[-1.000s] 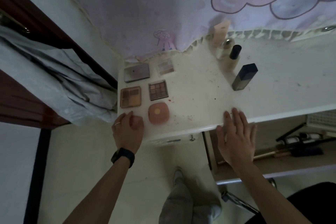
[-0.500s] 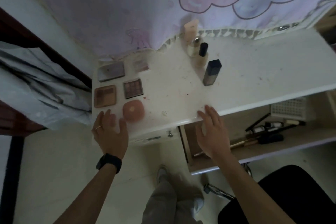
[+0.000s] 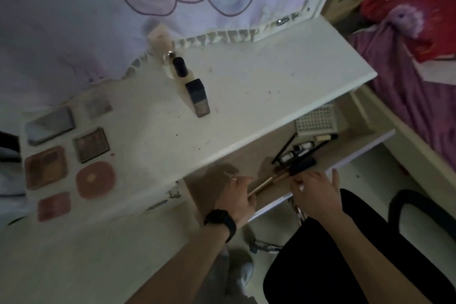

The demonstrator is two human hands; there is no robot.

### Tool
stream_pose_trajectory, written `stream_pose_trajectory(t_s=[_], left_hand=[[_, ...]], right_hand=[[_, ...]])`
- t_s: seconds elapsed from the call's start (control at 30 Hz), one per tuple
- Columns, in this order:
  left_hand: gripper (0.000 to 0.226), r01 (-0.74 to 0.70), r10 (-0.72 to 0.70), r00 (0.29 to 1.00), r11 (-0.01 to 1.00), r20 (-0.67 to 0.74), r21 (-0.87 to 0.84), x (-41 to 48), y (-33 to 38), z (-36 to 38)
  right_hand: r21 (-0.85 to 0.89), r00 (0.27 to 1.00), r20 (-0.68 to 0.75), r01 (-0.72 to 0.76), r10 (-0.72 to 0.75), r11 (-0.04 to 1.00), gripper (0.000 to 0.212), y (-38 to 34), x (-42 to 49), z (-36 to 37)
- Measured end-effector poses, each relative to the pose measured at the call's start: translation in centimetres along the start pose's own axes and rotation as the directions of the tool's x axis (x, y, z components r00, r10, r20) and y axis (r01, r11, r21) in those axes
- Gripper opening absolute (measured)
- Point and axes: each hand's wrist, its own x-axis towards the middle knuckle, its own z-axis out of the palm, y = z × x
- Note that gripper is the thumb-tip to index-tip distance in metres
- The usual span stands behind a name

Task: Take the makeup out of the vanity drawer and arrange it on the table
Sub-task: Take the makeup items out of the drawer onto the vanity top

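The table point(image 3: 259, 96) is bare across its middle and right end, open from the front. Palettes point(image 3: 91, 143) crowd the table's left end; bottles point(image 3: 197, 96) stand toward its back. Under the table's front edge, the open drawer point(image 3: 357, 150) holds brushes point(image 3: 296, 155) and a basket point(image 3: 315, 121). The left hand point(image 3: 237, 200) and right hand point(image 3: 315, 192) fill its near left. A chair point(image 3: 320, 266) stands just before the table.

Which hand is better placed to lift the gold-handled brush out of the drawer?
Left: the left hand holds the brush handle, beside the table; the right hand is at its dark head.
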Motion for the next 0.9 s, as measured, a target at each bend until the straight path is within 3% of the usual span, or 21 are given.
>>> stream_pose_trajectory(t_s=[0.13, 0.4, 0.7, 0.9], left_hand=[[0.049, 0.092, -0.127, 0.975, 0.978, 0.181, 0.186, 4.5, -0.7, 1.4], [0.029, -0.118, -0.010, 0.952, 0.909, 0.305, 0.399, 8.3, -0.4, 3.4], [0.037, -0.055, -0.059, 0.935, 0.951, 0.351, 0.306, 9.1, -0.7, 2.8], [0.020, -0.007, -0.082, 0.939, 0.967, 0.334, 0.256, 9.2, -0.4, 2.1]], right_hand=[[-0.035, 0.993, 0.110, -0.026, 0.030, 0.999, 0.029, 0.6, 3.1, -1.2], [-0.111, 0.943, 0.333, 0.044, -0.005, 0.993, 0.074, 2.0, 9.6, -1.5], [-0.316, 0.917, 0.399, 0.159, -0.021, 0.935, 0.072, 0.5, 11.6, -0.9], [-0.421, 0.865, 0.503, 0.244, 0.001, 0.873, 0.069, -0.7, 12.0, -1.6]])
